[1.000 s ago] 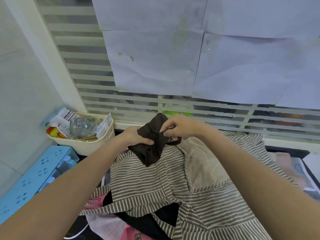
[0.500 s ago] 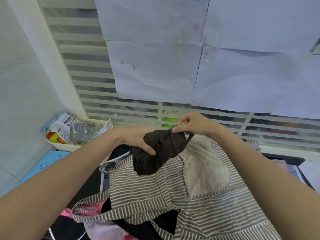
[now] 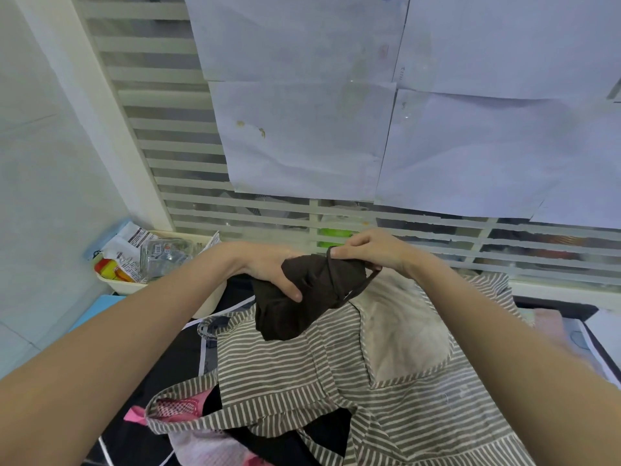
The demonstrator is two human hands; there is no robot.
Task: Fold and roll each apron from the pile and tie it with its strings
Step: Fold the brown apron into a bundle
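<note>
left hand [image 3: 268, 269]: grips rolled brown apron [image 3: 299, 299], thumb across its front
right hand [image 3: 368, 248]: pinches brown string [image 3: 349, 292] at roll's top
roll: held above striped apron [image 3: 302, 371] on pile
surface: dark, mostly covered
room: slatted window [image 3: 437, 237], taped paper sheets [image 3: 302, 136], cream bin [image 3: 158, 260] left

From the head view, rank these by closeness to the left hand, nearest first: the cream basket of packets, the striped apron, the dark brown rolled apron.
1. dark brown rolled apron: gripped in the left hand itself.
2. striped apron: spread just below the hand, toward the person.
3. cream basket: off to the left, by the wall.
</note>
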